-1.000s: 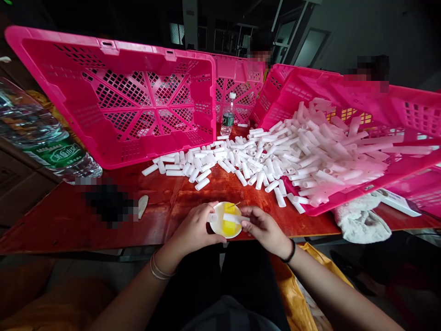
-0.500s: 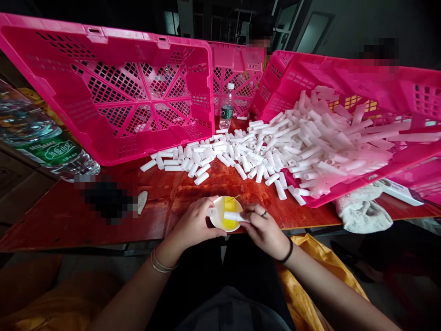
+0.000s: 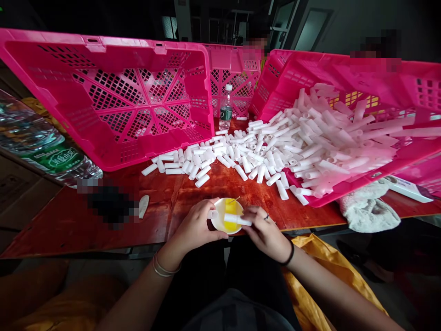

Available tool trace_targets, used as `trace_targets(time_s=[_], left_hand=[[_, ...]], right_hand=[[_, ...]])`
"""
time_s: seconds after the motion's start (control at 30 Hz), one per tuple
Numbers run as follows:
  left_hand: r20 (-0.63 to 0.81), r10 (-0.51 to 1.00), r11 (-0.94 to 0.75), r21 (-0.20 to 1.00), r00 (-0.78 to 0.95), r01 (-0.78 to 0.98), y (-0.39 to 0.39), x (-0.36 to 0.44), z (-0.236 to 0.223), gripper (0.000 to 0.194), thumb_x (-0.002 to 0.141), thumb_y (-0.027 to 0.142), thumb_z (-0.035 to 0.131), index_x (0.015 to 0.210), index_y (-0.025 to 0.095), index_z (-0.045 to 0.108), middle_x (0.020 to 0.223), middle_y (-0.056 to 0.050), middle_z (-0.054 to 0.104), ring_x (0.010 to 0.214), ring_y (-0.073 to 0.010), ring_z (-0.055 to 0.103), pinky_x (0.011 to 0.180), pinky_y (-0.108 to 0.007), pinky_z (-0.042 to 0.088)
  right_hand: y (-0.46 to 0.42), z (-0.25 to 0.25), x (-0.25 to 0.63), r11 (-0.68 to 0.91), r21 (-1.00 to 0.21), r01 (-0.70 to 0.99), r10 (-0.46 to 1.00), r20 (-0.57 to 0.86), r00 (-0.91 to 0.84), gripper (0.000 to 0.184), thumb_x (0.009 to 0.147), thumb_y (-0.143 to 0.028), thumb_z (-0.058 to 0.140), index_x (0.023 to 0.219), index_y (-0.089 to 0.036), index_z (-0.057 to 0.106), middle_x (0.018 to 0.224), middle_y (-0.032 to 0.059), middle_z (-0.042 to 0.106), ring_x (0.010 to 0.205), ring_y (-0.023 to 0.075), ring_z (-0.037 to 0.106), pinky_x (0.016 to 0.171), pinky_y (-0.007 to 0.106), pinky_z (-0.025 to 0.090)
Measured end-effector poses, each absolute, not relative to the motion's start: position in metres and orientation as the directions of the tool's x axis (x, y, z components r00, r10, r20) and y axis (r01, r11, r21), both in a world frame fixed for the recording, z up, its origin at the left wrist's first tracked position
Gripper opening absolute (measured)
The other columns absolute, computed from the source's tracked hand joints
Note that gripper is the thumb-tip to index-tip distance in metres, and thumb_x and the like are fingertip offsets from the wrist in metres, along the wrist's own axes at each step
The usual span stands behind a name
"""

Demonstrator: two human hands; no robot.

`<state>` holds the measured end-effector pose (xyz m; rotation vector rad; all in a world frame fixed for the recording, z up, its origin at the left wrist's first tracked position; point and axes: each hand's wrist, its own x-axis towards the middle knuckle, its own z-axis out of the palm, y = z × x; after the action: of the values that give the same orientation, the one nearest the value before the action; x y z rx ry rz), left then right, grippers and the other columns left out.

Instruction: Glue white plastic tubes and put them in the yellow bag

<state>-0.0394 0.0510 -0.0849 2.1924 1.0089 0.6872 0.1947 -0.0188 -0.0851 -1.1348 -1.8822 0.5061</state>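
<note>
Red tabletop [image 3: 168, 193] | tube [image 3: 237, 219]: white, straight | right fingers [image 3: 257, 211] pinching it | left fingers [image 3: 206, 206] clasping bowl [image 3: 219, 222]

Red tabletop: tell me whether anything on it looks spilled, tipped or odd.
The right-hand pink crate appears tipped, its open side facing the wearer, and white tubes spill loosely from it across the red tabletop. That looks untidy, though it may be deliberate. No damage is evident.

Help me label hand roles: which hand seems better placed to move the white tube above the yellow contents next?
Probably the right: the right hand has the white tube by one end, while the left hand appears occupied, curled around the bowl with another tube at its fingers.
</note>
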Motion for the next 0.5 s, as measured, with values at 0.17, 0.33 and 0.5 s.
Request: trace_targets(time_s=[0.17,0.33,0.5], left_hand=[[0.197,0.808,-0.499,0.73,0.555,0.467,0.053,-0.039,-0.087,0.084,0.054,0.048,0.085,0.125,0.024,0.047,0.131,-0.012,0.053,0.122,-0.033,0.049,0.104,-0.05,0.039],[0.214,0.776,-0.563,0.66,0.594,0.497,0.054,-0.042,-0.078,0.078,0.058,0.05,0.082,0.12,0.019,0.047,0.138,-0.017,0.044,0.129,-0.0358,0.04,0.106,-0.051,0.037],[0.22,0.783,-0.596,0.532,0.582,0.601,0.044,-0.044,-0.053,0.021,0.094,0.029,0.043,0.112,0.019,0.048,0.12,-0.013,0.056,0.112,-0.0241,0.056,0.094,-0.04,0.049]], right_hand=[[-0.019,-0.085,0.195,0.401,-0.795,0.455,0.914,0.384,-0.133,0.014,0.092,-0.023,0.053,0.106,-0.022,0.058,0.094,0.0075,0.066,0.084,0.0185,0.066,0.072,0.033,0.058],[-0.017,-0.088,0.202,0.712,-0.383,0.589,0.666,0.635,-0.392,0.022,0.09,-0.011,0.051,0.105,-0.021,0.063,0.103,0.0099,0.064,0.098,0.0222,0.061,0.084,0.04,0.053],[-0.021,-0.077,0.187,0.441,-0.855,0.274,0.881,0.471,0.051,0.013,0.089,-0.022,0.059,0.102,-0.023,0.06,0.093,0.0057,0.065,0.083,0.0178,0.064,0.072,0.032,0.056]])
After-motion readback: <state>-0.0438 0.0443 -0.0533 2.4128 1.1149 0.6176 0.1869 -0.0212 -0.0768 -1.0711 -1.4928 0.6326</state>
